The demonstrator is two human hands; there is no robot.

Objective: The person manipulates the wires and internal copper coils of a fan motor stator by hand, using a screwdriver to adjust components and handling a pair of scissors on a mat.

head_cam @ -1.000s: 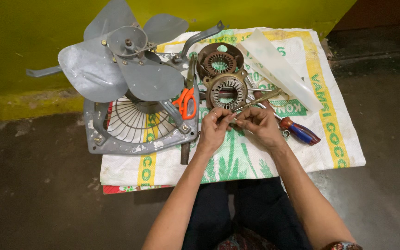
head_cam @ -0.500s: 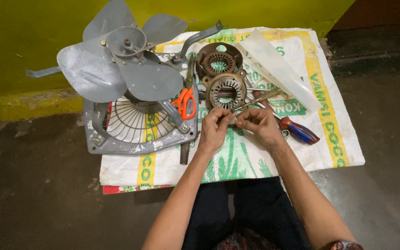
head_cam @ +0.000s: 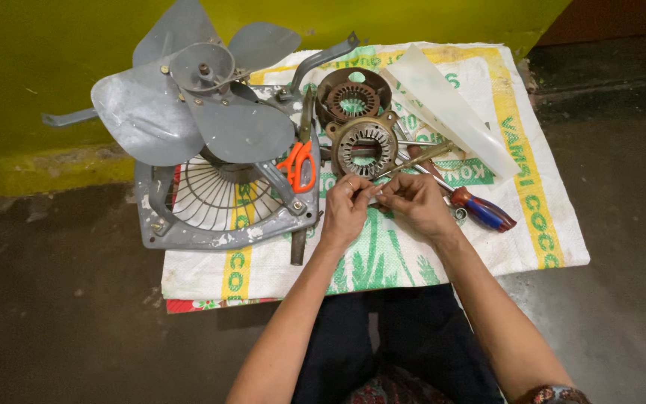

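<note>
My left hand [head_cam: 347,208] and my right hand [head_cam: 417,203] meet over the woven sack [head_cam: 413,254], fingertips pinched together on a small pale strip [head_cam: 374,196] held between them. Just beyond the fingers lies a round motor stator [head_cam: 365,146] with a slotted core. A second stator housing [head_cam: 352,96] sits behind it. A thin metal rod [head_cam: 417,158] lies slanted by my right hand.
A grey exhaust fan [head_cam: 196,112] with its square grille frame [head_cam: 222,224] fills the left of the sack. Orange-handled scissors [head_cam: 298,161] rest on the frame. A red-and-blue screwdriver [head_cam: 481,209] lies right of my hand, a translucent plastic sheet [head_cam: 450,108] behind. Yellow wall beyond.
Both hands stay in place above the sack; only the fingers have shifted slightly on the small strip.
</note>
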